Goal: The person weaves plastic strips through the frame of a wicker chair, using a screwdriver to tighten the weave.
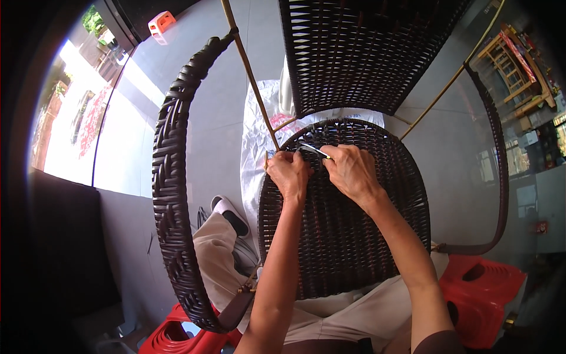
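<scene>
A chair frame with a dark brown woven seat (354,218) stands in front of me, over my lap. At the seat's far left part, my left hand (289,174) is closed in a pinch close to the rim; what its fingertips hold is hidden. Just right of it, my right hand (352,171) grips what look like slim scissors (313,150), their shiny blade slanting up and left toward the left fingertips. Both hands are over the weave. Beyond them rises the woven backrest (354,59), joined by bare tan frame rods (250,71).
A thickly wrapped armrest (172,177) curves along the left, another armrest (501,159) along the right. Red plastic stools (480,295) stand low at both sides. A white sack (254,141) lies beneath the chair. An orange stool (161,23) and a wooden rack (513,65) are farther off.
</scene>
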Motion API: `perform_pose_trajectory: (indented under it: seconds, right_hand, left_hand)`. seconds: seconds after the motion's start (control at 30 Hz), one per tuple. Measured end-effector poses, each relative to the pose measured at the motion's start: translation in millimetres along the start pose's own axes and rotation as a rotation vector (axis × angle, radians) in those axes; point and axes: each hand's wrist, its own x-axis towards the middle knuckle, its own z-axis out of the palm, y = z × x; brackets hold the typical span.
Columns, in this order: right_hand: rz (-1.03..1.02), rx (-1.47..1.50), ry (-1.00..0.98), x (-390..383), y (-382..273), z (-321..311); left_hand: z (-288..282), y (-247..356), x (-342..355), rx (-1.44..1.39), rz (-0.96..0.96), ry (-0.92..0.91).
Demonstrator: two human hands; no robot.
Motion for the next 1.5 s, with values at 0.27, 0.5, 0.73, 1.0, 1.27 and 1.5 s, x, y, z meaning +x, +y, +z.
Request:
perform_pose_trajectory:
  seconds: [0.27,0.5,0.73,1.0,1.27,1.5]
  right_hand:
    - [-0.012,0.052,-0.061,5.3,-9.5,-5.8]
    - [0.028,0.032,-0.168,14.9,-13.4,-13.6]
    - [0.054,0.054,-0.086,3.8,-9.8,-3.3]
    - [0.189,0.192,-0.013,-33.0,-8.1,-15.1]
    - [0.144,0.364,0.292,-95.7,7.4,30.2]
    - [0.136,0.508,0.305,-111.8,10.7,36.9]
  left_hand:
    - [3.7,-11.4,3.2,-0.009,0.000,0.020]
    - [6.4,-7.8,2.4,0.185,0.068,0.084]
    - [11.5,-7.5,4.7,0.168,0.049,0.140]
    - [-10.3,4.9,-3.4,-0.231,-0.214,-0.147]
    - [-4.3,9.2,-3.8,-0.140,-0.178,-0.088]
    - [-9.0,1.2,2.6,-0.312,-0.251,-0.170]
